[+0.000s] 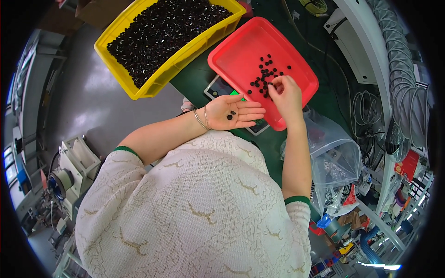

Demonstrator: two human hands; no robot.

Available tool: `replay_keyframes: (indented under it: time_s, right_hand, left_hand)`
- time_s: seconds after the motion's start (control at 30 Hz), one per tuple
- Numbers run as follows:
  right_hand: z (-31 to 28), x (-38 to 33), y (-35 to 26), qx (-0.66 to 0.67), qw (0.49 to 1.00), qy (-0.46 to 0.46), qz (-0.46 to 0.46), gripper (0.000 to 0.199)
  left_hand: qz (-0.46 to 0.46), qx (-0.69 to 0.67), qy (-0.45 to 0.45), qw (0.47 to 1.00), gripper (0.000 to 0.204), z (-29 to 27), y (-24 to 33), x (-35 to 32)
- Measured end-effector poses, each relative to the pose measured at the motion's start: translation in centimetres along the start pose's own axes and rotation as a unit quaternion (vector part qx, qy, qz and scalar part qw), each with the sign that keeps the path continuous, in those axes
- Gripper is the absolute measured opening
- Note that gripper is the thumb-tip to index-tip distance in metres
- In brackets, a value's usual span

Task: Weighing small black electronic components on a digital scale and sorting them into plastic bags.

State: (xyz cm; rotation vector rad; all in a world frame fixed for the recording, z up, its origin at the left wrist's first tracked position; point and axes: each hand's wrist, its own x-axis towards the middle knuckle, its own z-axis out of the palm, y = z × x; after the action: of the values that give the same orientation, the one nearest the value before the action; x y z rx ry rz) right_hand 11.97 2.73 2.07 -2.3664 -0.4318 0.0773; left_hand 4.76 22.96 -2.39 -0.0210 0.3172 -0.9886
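My left hand (235, 112) lies palm up and open, its fingers stretched toward the red tray. A couple of small black round pieces (230, 117) rest on the palm, not gripped. Over the red tray (243, 46), my right hand (286, 95) reaches down with thumb and forefinger pinched together among the loose pieces. Whatever sits between those fingertips is hidden or too small to make out. Several more black pieces (265, 73) lie scattered on the tray's floor, mostly left of and beyond the right hand.
A yellow bin (150, 88) full of small shiny black parts stands at the far left. Partly under the red tray and my left hand is a scale-like device (214, 88) on the green table (190, 76). Right of my forearm hangs a clear plastic bag (336, 148); a ribbed grey hose (401, 78) runs beyond it.
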Motion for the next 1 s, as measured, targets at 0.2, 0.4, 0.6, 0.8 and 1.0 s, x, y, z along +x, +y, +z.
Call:
replay_keyframes:
  time_s: [0.2, 0.4, 0.6, 0.8, 1.0]
  right_hand:
    - [0.0, -1.0, -0.5, -0.098, 0.994, 0.048, 0.019, 0.030]
    - [3.4, -5.6, -7.1, -0.015, 0.992, -0.065, -0.108, 0.021]
    - [4.7, -6.5, -6.4, -0.036, 0.988, -0.089, -0.121, 0.019]
    - [3.8, -6.7, -7.6, -0.010, 0.985, -0.106, -0.138, 0.019]
    - [4.0, -6.0, -7.5, 0.022, 0.976, -0.160, -0.145, 0.016]
  left_hand:
    - [0.003, 0.002, 0.019, 1.000, 0.056, 0.0, 0.2, -0.1]
    - [0.009, 0.038, 0.066, 0.997, 0.057, -0.8, -0.1, 0.9]
    - [-0.009, 0.041, 0.020, 0.999, 0.056, 0.4, -0.2, 0.5]
    - [-0.009, 0.032, 0.025, 0.999, 0.056, 0.6, -0.2, 0.2]
    - [-0.017, 0.030, 0.019, 0.999, 0.056, 0.3, -0.2, 0.1]
